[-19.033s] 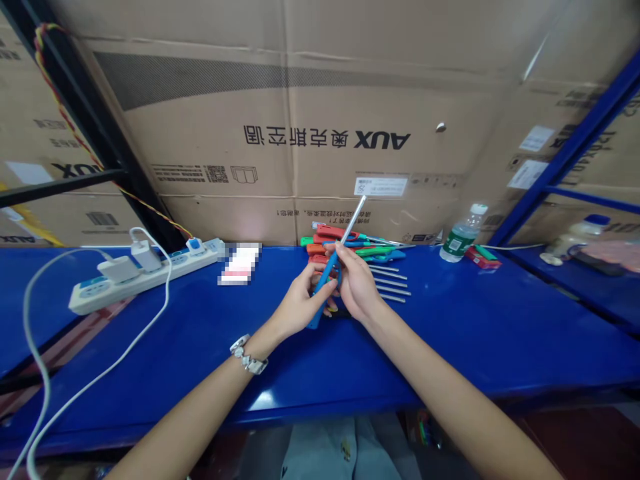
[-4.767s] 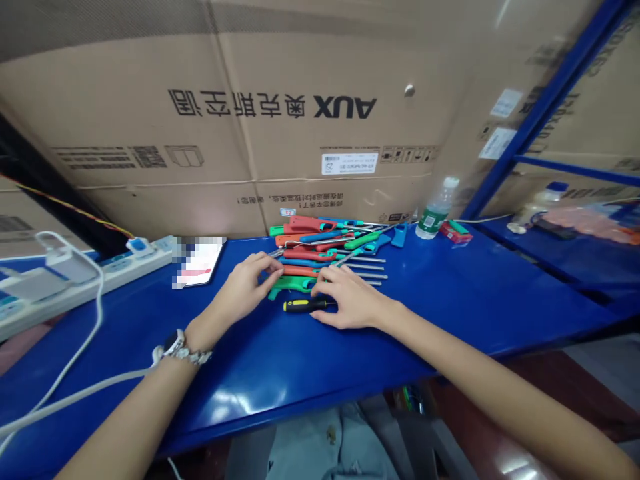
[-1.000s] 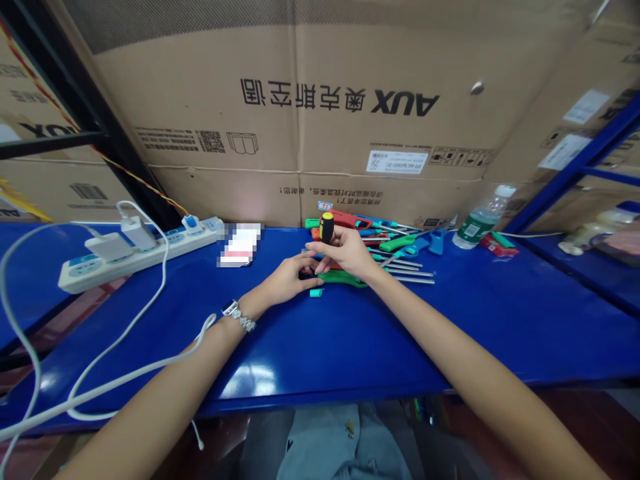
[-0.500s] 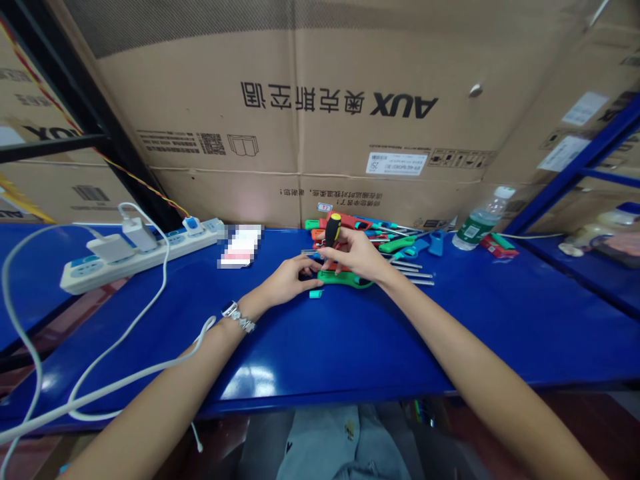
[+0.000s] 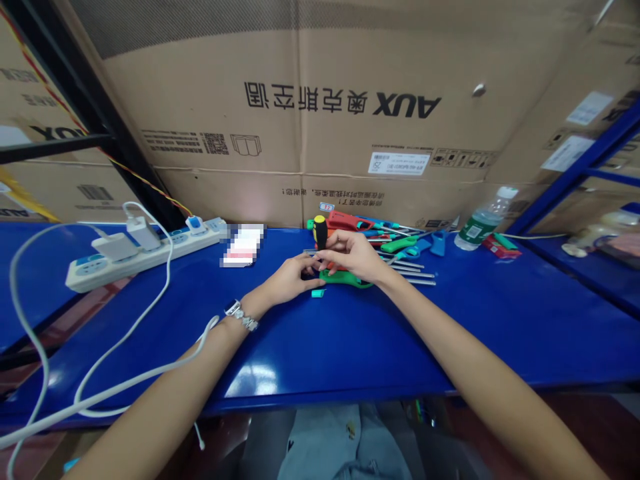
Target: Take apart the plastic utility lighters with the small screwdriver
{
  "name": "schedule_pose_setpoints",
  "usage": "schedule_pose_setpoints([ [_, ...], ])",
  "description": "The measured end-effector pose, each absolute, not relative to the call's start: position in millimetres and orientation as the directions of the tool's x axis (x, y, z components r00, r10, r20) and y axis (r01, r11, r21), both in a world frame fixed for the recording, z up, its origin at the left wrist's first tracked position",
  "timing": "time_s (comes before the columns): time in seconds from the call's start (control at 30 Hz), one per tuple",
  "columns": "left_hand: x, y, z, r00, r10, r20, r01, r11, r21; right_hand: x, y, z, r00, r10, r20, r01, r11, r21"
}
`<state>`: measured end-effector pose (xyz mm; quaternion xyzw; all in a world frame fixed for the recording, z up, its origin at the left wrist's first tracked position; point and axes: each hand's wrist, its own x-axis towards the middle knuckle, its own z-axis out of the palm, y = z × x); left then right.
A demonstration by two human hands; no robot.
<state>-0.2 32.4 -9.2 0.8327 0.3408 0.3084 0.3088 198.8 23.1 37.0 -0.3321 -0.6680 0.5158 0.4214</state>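
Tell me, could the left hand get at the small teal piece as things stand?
Probably yes: the teal piece lies on the blue table close by the left hand, nothing visible between them, though it seems occupied near the green handle.

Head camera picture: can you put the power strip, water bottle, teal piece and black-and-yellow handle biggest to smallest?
Largest to smallest:
Power strip
Water bottle
Black-and-yellow handle, the part that shows
Teal piece

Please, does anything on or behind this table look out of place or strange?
Yes. The carton behind the table has upside-down print. Also, a small turquoise piece lies alone near the left hand, apart from the lighters.
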Motion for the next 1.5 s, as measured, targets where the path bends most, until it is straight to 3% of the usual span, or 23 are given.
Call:
schedule_pose_setpoints([
  [0.13, -3, 28, 5, 0.502, 0.792, 0.347, 0.362, -0.557, 0.747, 199, 22, 37, -0.464, 0.858, 0.222, -0.001, 0.25, -0.968],
  [0.27, -4, 25, 34, 0.4, 0.784, 0.475, 0.118, -0.558, 0.821, 202, 21, 36, -0.472, 0.85, 0.233, -0.005, 0.261, -0.965],
  [0.37, 3, 27, 52, 0.404, 0.777, 0.483, 0.054, -0.547, 0.835, 205, 22, 34, -0.478, 0.847, 0.233, -0.004, 0.263, -0.965],
  [0.57, 24, 40, 56, 0.306, 0.789, 0.533, 0.032, -0.568, 0.822, 206, 19, 32, -0.446, 0.862, 0.241, 0.057, 0.296, -0.954],
  [0.7, 34, 43, 51, 0.164, 0.792, 0.588, 0.062, -0.603, 0.795, 196, 16, 29, -0.26, 0.909, 0.326, 0.109, 0.363, -0.925],
  [0.83, 38, 44, 50, 0.142, 0.781, 0.608, 0.127, -0.623, 0.771, 188, 20, 25, -0.127, 0.919, 0.373, 0.109, 0.387, -0.916],
  [0.93, 34, 42, 55, 0.198, 0.776, 0.599, 0.15, -0.627, 0.764, 189, 21, 28, -0.195, 0.913, 0.359, 0.131, 0.386, -0.913],
  [1.1, 21, 37, 63, 0.345, 0.767, 0.542, 0.028, -0.585, 0.811, 200, 19, 42, -0.382, 0.872, 0.306, 0.163, 0.39, -0.906],
  [1.23, 23, 36, 60, 0.275, 0.774, 0.571, -0.026, -0.587, 0.809, 202, 17, 41, -0.424, 0.839, 0.342, 0.228, 0.464, -0.856],
  [1.37, 33, 37, 54, 0.116, 0.777, 0.619, 0.013, -0.624, 0.781, 190, 18, 28, -0.22, 0.847, 0.484, 0.291, 0.531, -0.796],
  [1.5, 38, 36, 53, 0.06, 0.76, 0.648, 0.113, -0.65, 0.752, 182, 21, 20, -0.117, 0.874, 0.471, 0.23, 0.485, -0.844],
])
